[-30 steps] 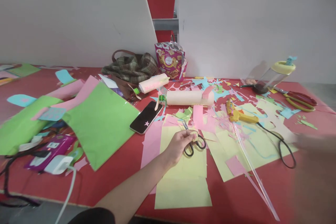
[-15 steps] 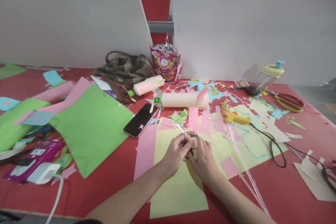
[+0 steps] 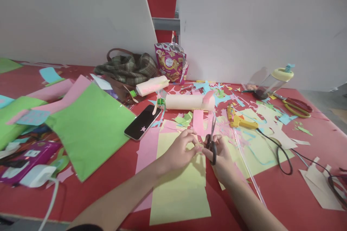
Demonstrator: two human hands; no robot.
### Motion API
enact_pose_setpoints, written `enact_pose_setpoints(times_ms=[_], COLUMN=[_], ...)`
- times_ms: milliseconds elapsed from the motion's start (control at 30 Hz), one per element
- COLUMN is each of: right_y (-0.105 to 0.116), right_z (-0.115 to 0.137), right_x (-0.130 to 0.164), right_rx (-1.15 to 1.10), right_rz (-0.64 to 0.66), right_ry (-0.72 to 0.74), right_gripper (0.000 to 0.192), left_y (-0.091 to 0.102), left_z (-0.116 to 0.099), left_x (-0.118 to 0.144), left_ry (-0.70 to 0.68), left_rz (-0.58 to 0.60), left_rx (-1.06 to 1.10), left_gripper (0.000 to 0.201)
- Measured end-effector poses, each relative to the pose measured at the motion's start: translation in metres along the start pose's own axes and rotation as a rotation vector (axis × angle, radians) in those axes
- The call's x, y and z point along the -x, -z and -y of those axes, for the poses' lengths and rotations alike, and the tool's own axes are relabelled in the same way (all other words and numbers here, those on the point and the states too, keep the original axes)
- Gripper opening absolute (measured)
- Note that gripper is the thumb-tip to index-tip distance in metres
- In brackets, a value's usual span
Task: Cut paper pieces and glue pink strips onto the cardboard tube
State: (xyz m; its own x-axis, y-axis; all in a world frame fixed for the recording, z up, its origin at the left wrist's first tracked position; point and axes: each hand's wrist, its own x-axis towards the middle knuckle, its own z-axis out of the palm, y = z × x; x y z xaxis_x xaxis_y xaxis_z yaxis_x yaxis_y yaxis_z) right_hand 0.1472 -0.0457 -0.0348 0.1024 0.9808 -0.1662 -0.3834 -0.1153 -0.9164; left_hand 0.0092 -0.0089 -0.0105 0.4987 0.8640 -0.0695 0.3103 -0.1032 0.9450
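"Where are the hands?"

"Both are over the red tabletop (image 3: 284,195), between the middle and the near edge, above a pale yellow rectangular paper sheet (image 3: 180,202)."

"What's the right hand (image 3: 221,157) doing?"

"It's closed around a pair of metal scissors with black looped handles (image 3: 214,152). The blades point up toward the far edge, and they look nearly together. I can't tell whether any finger goes through a loop."

"And the left hand (image 3: 184,148)?"

"Its thumb and fingers come together in a narrow pinch, just beside the right thumb. There seems to be a tiny pale yellow paper scrap (image 3: 200,145) at the fingertips, though it's too small and blurred to be certain."

"What lies around them?"

"Left of the sheet, a black-screened phone (image 3: 142,122) carries a small pink paper star (image 3: 143,129). Closer to the left edge is a large bright green sheet (image 3: 92,130). Beyond the hands, toward the far edge, a cream paper-wrapped bottle with a green cap (image 3: 187,101) lies on its side."

"And toward the right edge?"

"A yellow glue gun with a black cord (image 3: 244,122) lies on the papers. Near the far right corner are a tilted clear jar with a yellow rim (image 3: 273,83) and a tool with red and yellow handles (image 3: 298,107)."
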Motion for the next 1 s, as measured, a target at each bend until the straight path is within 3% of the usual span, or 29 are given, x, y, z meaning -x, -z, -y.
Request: enact_pose_setpoints(times_ms=[233,467,667,833,1000], right_y=[0.005,0.006,0.006,0.005,0.004], right_z=[-0.005,-0.006,-0.008,-0.008,-0.006], right_x=[-0.002,-0.004,-0.003,0.000,0.005], right_rx=[0.065,0.051,0.060,0.043,0.060], right_rz=[-0.002,-0.013,-0.075,-0.040,0.083], right_ry=[-0.015,-0.010,0.006,-0.005,-0.035], right_gripper=[0.038,0.035,0.034,0.031,0.026], left_y=[0.000,0.000,-0.004,-0.004,0.017], left_z=[-0.003,0.001,0.004,0.002,-0.010], left_x=[-0.004,-0.005,0.000,0.000,-0.009], left_ry=[-0.081,-0.062,-0.002,-0.028,-0.067], left_rz=[0.023,-0.004,0.086,0.064,0.084], left_rx=[-0.050,-0.044,0.013,0.028,-0.032], left_gripper=[0.016,0.018,0.025,0.027,0.025])
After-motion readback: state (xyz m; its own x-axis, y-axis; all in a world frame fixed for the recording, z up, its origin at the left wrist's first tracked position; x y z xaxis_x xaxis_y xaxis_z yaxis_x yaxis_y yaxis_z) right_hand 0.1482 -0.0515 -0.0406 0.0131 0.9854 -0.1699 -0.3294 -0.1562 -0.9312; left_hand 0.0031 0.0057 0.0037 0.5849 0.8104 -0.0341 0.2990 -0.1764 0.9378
